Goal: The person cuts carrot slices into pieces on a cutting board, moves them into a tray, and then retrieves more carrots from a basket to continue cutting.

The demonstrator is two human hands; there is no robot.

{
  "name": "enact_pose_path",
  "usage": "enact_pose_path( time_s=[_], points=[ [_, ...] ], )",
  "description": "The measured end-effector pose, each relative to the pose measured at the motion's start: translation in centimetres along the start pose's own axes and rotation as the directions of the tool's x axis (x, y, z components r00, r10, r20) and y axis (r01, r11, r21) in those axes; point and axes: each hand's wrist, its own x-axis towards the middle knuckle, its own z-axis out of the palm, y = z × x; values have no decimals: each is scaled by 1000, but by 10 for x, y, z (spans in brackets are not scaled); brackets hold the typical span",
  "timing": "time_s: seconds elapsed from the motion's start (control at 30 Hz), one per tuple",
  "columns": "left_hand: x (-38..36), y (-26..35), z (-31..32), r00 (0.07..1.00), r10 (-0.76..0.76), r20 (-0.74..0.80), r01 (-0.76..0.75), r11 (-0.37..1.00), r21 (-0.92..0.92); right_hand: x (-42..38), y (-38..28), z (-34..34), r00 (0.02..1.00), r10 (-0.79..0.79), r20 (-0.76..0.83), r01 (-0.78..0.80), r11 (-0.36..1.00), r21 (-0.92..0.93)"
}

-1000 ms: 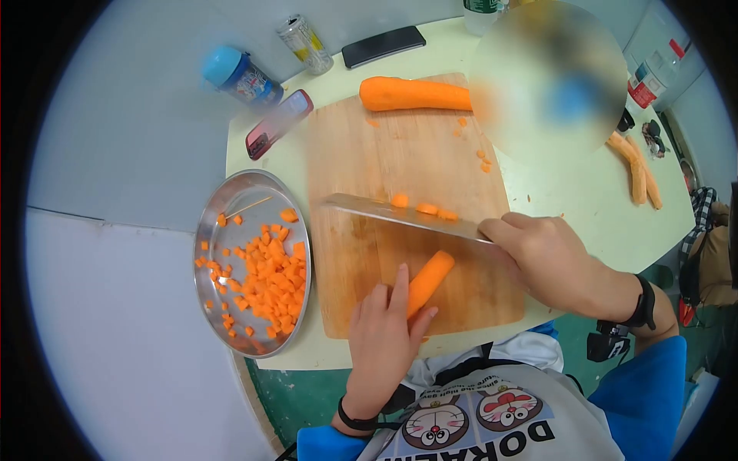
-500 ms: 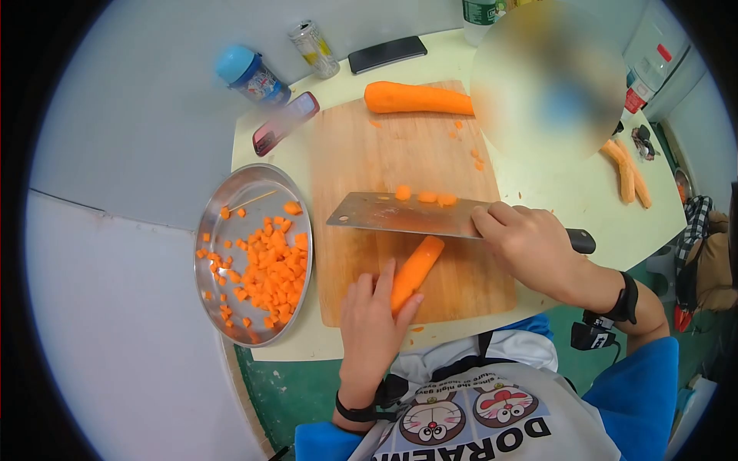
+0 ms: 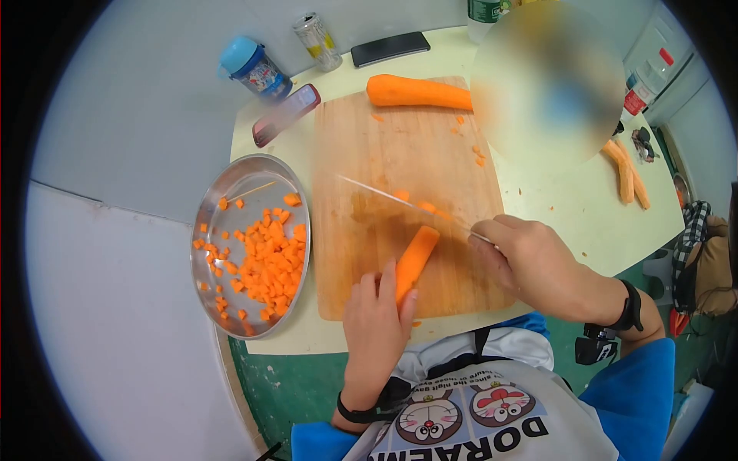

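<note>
My left hand (image 3: 377, 323) is closed around the lower part of a peeled carrot (image 3: 417, 257), which lies slanted on the wooden cutting board (image 3: 346, 131). My right hand (image 3: 542, 257) grips a cleaver (image 3: 377, 190), its handle hidden in the fist. The blade shows almost edge-on as a thin line across the board, beyond the carrot's cut end. A few carrot pieces (image 3: 401, 196) lie right along the blade. To the left, an oval steel dish (image 3: 201, 288) holds many diced carrot cubes (image 3: 269, 261) and a thin stick.
Another peeled carrot (image 3: 419, 92) lies across the board's far end. Behind stand a blue-capped bottle (image 3: 260, 73), a can (image 3: 317, 42) and two phones, one black (image 3: 390, 49), one red-edged (image 3: 286, 115). Paler carrots (image 3: 626, 173) and a red-capped bottle (image 3: 648, 83) are at right.
The cleaver has turned from showing its broad face to nearly edge-on, its far end slightly higher in view. My left hand still holds the carrot.
</note>
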Motion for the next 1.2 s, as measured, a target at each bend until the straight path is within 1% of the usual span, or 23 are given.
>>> enact_pose_path(
  time_s=[0.07, 0.13, 0.27, 0.33, 0.47, 0.53, 0.57, 0.63, 0.67, 0.73, 0.77, 0.83, 0.97, 1.2],
  points=[
    [0, 0, -2, 999, 28, -20, -28, 1000, 9, 1, 2, -2, 1000, 15, -17, -15, 999, -29],
    [4, 3, -9, 994, 22, 106, -19, 999, -31, 2, 6, -4, 999, 31, -17, -31, 1000, 3],
    [13, 12, -8, 993, 28, 111, -26, 1000, -15, -2, 11, -6, 999, 38, 33, -39, 999, 36],
    [18, 17, -9, 978, -127, 165, 134, 990, -36, -5, 12, -7, 998, 35, 48, -40, 994, 106],
    [20, 19, -5, 985, -76, 157, 68, 996, 59, -13, 17, 3, 999, 33, 37, -37, 993, 109],
    [21, 21, -6, 981, -45, 190, 27, 995, 96, -14, 16, 5, 997, 7, 73, -6, 1000, -10],
    [22, 22, -7, 978, -43, 202, 21, 994, 106, -14, 14, 6, 997, 14, 70, -14, 1000, 4],
    [24, 24, -8, 971, -93, 220, 77, 994, 83, -13, 11, 7, 990, -25, 142, 36, 997, -75],
    [25, 25, -9, 968, -92, 234, 72, 993, 93, -13, 11, 9, 990, -17, 141, 25, 998, -60],
    [27, 28, -10, 950, -167, 263, 154, 986, 70, -13, 10, 13, 992, -30, 122, 34, 999, -35],
    [27, 26, -9, 948, -169, 271, 154, 985, 76, -13, 9, 13, 992, -26, 123, 29, 999, -26],
    [25, 21, -6, 960, -94, 265, 65, 991, 114, -13, 7, 12, 992, -124, 19, 125, 991, -56],
    [25, 21, -7, 959, -97, 267, 78, 993, 83, -9, 7, 13, 988, -149, 26, 150, 986, -67],
    [28, 26, -11, 927, -180, 329, 157, 983, 96, -1, 3, 18, 991, -110, 73, 117, 988, -103]
  ],
)
